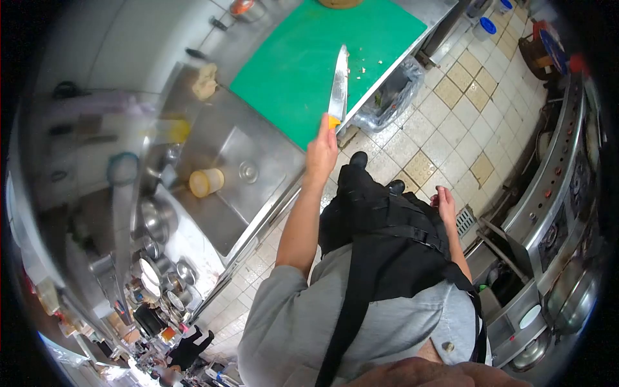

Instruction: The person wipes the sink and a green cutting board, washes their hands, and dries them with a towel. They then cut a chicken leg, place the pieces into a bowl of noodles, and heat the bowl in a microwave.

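My left hand (322, 155) is closed round the yellow handle of a kitchen knife (338, 87). The blade points away from me over the edge of a large green cutting board (277, 74). Small pale scraps lie on the board to the right of the blade. My right hand (444, 206) hangs low by my hip, beside the black apron (406, 258). Its fingers look loosely bent and apart, with nothing visible in them.
Left of the board is a steel sink (225, 135) holding a yellowish tub (206, 182). A lined bin (393, 93) stands under the board's right edge. A stove (554, 213) lines the right. Another person (188, 351) stands far off at lower left.
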`<state>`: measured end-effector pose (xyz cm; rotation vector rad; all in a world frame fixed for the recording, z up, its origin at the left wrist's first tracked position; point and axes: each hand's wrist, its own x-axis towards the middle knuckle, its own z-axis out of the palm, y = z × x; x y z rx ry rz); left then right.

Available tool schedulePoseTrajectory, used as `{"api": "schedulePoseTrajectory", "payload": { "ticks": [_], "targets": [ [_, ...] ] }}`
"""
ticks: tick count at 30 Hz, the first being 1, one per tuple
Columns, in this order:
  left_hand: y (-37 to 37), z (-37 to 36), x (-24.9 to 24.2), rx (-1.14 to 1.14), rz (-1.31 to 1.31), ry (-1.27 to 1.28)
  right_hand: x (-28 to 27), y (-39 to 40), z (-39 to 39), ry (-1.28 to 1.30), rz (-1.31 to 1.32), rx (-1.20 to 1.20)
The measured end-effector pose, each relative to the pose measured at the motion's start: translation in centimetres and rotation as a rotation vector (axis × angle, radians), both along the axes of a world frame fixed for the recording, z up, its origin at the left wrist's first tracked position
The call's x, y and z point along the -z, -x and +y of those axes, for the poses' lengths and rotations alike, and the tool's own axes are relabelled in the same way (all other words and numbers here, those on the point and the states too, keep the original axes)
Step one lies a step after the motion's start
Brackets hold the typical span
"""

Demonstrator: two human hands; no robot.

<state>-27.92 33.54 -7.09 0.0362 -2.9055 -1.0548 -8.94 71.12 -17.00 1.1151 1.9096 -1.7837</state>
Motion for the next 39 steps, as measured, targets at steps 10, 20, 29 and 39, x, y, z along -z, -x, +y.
{"api": "schedulePoseTrajectory", "payload": {
  "ticks": [10,20,29,39],
  "targets": [
    [-5.5,0.1,-2.2,-0.339,-0.379,-0.036,-0.4,-0.8,1.0,0.021,0.030,0.066],
    [-6.1,3.7,0.1,-0.141,-0.234,-0.117,0.2,-3.6,0.3,-0.015,-0.007,0.026],
    [-7.1,2.2,0.1,-0.238,-0.153,-0.364,-0.4,-0.1,-0.7,0.014,0.042,0.018],
    [-9.2,-1.5,0.2,-0.392,-0.149,-0.212,0.7,-3.4,-0.9,-0.134,0.032,-0.011]
  ]
}}
